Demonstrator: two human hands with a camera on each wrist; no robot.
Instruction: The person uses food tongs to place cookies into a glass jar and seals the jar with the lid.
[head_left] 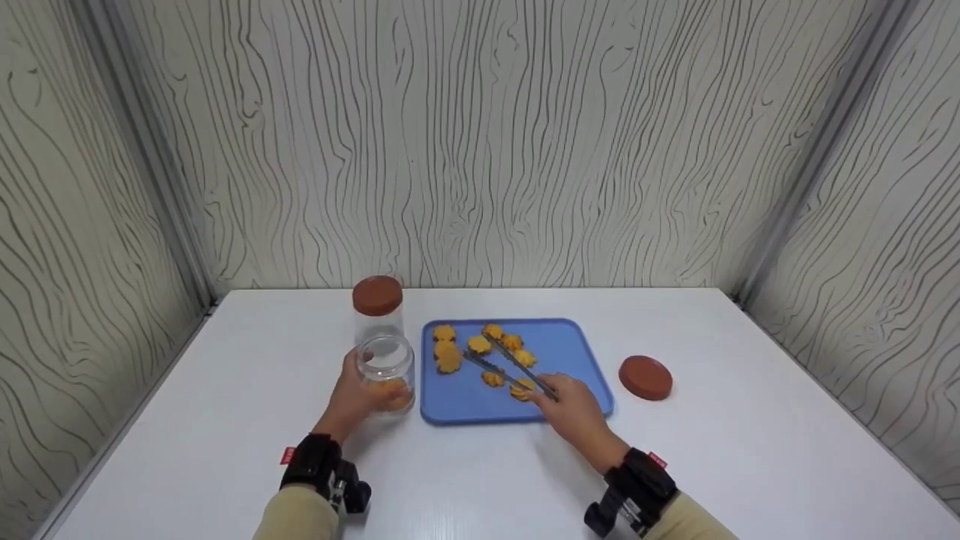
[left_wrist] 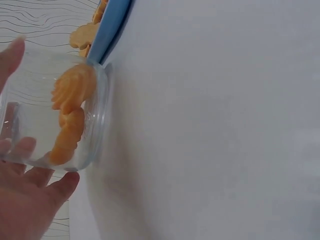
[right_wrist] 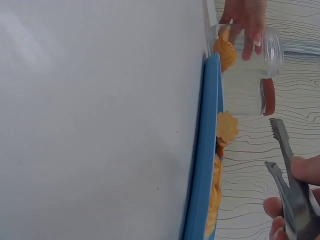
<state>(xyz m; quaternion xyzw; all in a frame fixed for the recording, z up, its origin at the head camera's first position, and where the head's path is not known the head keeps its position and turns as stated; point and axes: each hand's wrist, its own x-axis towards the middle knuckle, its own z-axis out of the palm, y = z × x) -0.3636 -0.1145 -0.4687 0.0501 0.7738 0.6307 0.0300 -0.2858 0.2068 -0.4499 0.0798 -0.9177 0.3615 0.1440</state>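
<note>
My left hand (head_left: 358, 391) grips an open clear jar (head_left: 385, 367) beside the tray's left edge. Inside the jar, a few golden cookies (left_wrist: 74, 90) lie at the bottom, seen in the left wrist view. My right hand (head_left: 574, 405) holds metal tongs (right_wrist: 295, 200), their tips spread apart with nothing between them. In the head view the tongs reach over a blue tray (head_left: 465, 409). Several flower-shaped cookies (head_left: 448, 358) lie on that tray, some stacked at its left side.
Behind the held jar stands a second clear jar with a brown lid (head_left: 377, 295). A loose brown lid (head_left: 646, 377) lies on the white table (head_left: 225, 420) right of the tray. Wood-patterned panels (head_left: 480, 150) enclose the table's back and sides.
</note>
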